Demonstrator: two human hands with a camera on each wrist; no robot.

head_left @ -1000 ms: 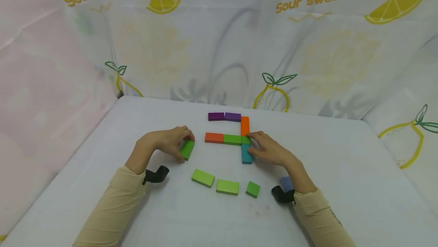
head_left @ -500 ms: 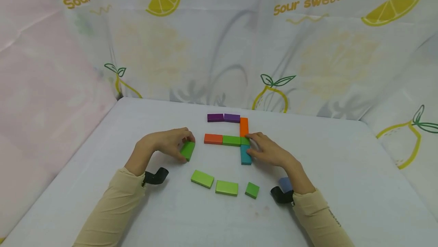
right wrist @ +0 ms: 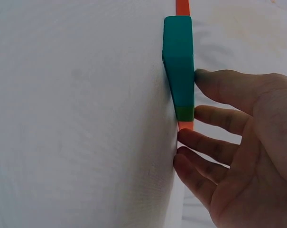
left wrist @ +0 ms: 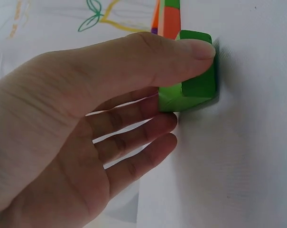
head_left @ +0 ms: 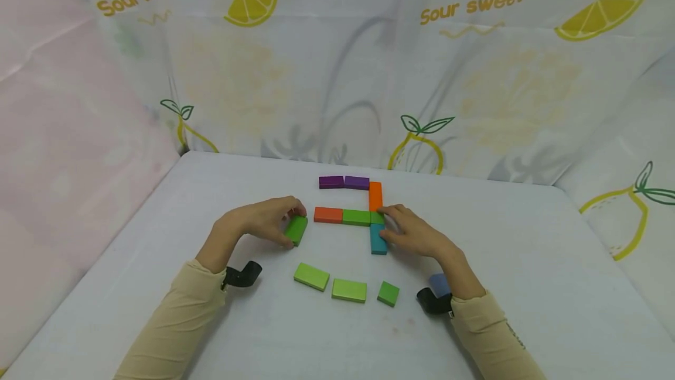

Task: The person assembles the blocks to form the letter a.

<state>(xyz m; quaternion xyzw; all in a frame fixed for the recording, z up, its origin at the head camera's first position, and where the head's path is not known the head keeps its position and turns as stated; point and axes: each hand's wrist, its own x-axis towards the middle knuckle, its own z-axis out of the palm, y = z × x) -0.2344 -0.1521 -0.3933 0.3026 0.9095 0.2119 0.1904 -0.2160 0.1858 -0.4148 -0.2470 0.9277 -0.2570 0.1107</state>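
My left hand (head_left: 263, 221) pinches a green block (head_left: 297, 231) between thumb and fingers. In the left wrist view the thumb presses one end of this green block (left wrist: 199, 85), close over the white cloth. A row of a red-orange block (head_left: 328, 215) and a green block (head_left: 356, 218) lies just to its right, ending at a small green block (head_left: 375, 218). An orange block (head_left: 375, 195) stands beyond that and a teal block (head_left: 377, 242) nearer. My right hand (head_left: 413, 232) rests its thumb tip at the teal block's side and its index fingertip at the small green one.
Two purple blocks, one dark (head_left: 331, 182) and one lighter (head_left: 357, 182), lie end to end at the back. In front are two light green blocks (head_left: 312, 276) (head_left: 349, 290) and a green square block (head_left: 388, 293). A blue block (head_left: 439, 284) is partly hidden by the right wrist.
My left hand has slid the green block a little to the right, closer to the red-orange block. My right hand stays at the teal and small green blocks.
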